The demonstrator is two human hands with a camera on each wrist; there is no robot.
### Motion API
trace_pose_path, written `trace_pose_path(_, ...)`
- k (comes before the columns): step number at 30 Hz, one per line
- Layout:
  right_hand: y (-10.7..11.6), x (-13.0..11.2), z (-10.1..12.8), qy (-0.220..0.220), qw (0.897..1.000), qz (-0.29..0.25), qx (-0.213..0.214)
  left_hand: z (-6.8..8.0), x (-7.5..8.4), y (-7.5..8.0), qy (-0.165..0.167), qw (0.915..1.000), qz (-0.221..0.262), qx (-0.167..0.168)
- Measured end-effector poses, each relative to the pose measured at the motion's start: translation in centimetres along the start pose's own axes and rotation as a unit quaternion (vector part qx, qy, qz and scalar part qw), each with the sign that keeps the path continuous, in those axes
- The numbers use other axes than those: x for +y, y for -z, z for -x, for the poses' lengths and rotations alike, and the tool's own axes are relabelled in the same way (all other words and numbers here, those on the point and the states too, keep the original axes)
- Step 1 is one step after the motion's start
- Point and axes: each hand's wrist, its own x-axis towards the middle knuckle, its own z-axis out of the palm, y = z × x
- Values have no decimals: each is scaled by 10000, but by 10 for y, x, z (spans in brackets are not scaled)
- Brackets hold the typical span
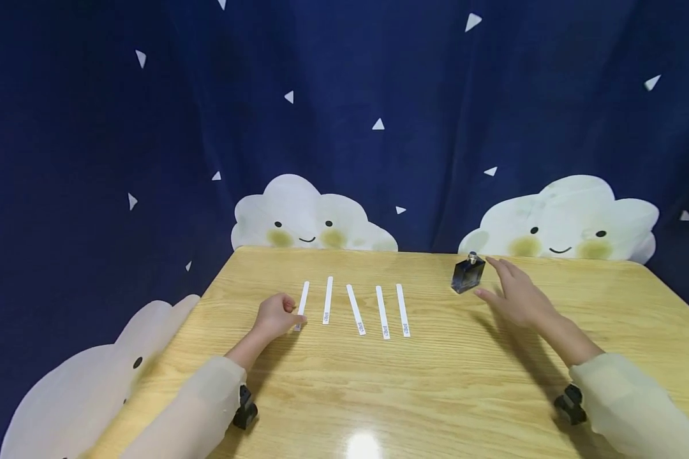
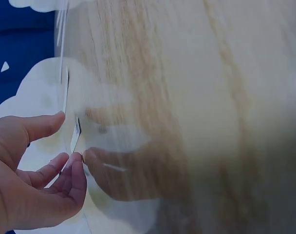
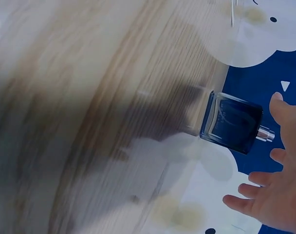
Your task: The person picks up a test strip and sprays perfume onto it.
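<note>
Sleeves sit nearest the head camera, pale and sheer on both forearms, over the wooden table (image 1: 494, 395). Navy cloud-print curtain (image 1: 344, 95) fills everything behind it.

Right hand (image 1: 519, 296): fingers spread and relaxed, cupped toward the dark blue perfume bottle (image 1: 468, 274) near the table's far edge. Head view reads it as touching or nearly so. Right wrist view shows the bottle (image 3: 231, 123) standing free, silver sprayer bare with no cap on it, and the fingertips (image 3: 277, 97) just beside the nozzle, small gap visible. No grip.

Left hand (image 1: 275, 317): fingers curled at the near end of the leftmost paper strip (image 1: 302, 305). Head view hides the contact. Left wrist view shows thumb and fingertips (image 2: 72, 163) closing on the strip's end (image 2: 76, 135), which is lifted edge-on off the wood; that frame is motion-blurred.

Four more white test strips (image 1: 364, 309) lie flat in a row to the right of that one, all well apart from the bottle.
</note>
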Motion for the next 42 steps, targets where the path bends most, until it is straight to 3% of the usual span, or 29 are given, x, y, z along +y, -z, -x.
trace_pose_path(6, -10, 1, -17, 39, 9987, -488, 110, -1, 6, -3, 78, 9997, -215, 104)
trace_pose_path(13, -25, 3, -35, -240, 9963, -823, 114, 2, 10, -6, 240, 9996, 54, 108)
trace_pose_path(22, -37, 3, -42, -392, 9921, -1169, 235, 2, 15, -10, 356, 9991, 78, 192)
trace_pose_path(26, -39, 1, -42, -654, 9903, -1215, 163, 4, 16, -13, 512, 9983, 73, 278)
trace_pose_path(31, -40, -2, -48, -1182, 9841, -1323, 44, 4, 19, -12, 727, 9965, -252, 331)
trace_pose_path(36, -40, -4, -52, -1503, 9787, -1387, 169, 3, 26, -11, 878, 9912, -901, 413)
trace_pose_path(42, -37, -7, -55, -1597, 9748, -1528, 316, 1, 29, -8, 938, 9907, -899, 397)
